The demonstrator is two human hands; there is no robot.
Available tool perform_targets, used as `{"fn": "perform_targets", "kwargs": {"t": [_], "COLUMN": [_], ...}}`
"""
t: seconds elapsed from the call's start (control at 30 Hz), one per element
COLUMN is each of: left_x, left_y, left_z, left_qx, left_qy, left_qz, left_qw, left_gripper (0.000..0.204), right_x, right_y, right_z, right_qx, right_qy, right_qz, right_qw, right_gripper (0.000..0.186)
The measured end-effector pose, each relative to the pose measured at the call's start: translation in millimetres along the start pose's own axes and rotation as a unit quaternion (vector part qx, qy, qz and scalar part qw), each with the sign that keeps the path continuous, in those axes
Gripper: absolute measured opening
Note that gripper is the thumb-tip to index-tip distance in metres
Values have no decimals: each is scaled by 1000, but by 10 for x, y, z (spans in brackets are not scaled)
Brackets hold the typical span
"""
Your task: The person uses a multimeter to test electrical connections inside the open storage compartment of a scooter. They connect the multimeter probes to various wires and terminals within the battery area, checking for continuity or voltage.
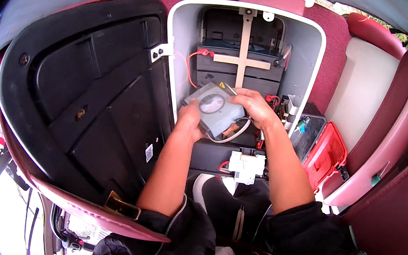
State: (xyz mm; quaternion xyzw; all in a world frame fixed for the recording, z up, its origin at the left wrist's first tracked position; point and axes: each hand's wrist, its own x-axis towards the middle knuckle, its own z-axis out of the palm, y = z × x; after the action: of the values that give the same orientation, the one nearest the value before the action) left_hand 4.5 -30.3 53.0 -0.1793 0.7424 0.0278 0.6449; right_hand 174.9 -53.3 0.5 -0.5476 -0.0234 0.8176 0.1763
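Observation:
Both hands hold a grey metal box (226,114) with a round fan opening and a small yellow warning label. The box is tilted above an open compartment with a pale rim (172,45). My left hand (190,119) grips its left side, the thumb on the top face. My right hand (256,106) is closed on its upper right corner; those fingertips are partly hidden. A pale grey cable (238,134) loops around the box's lower right side. Behind it, dark battery blocks (210,66) sit under a beige cross-shaped strap (241,72). An orange-red wire (187,65) runs to them.
A black-lined seat lid (101,81) stands open on the left. A white circuit breaker (246,166) sits at the compartment's near edge. To the right are a red plastic case lid (328,154), a dark tray (307,134) with small items, and a maroon seat (392,216).

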Motion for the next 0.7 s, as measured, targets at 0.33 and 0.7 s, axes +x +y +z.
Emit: {"fn": "perform_targets", "kwargs": {"t": [0.33,0.7], "left_x": [110,-5], "left_y": [-78,-132], "left_z": [-85,-32], "left_qx": [51,64], "left_qy": [4,25], "left_qz": [3,62], "left_qw": [999,996], "left_gripper": [46,41], "right_x": [-89,-54], "right_y": [-106,-85], "right_z": [-25,-70], "right_qx": [-55,-50], "right_qy": [22,7], "right_qz": [11,18], "right_qw": [998,999], "right_gripper": [19,20]}}
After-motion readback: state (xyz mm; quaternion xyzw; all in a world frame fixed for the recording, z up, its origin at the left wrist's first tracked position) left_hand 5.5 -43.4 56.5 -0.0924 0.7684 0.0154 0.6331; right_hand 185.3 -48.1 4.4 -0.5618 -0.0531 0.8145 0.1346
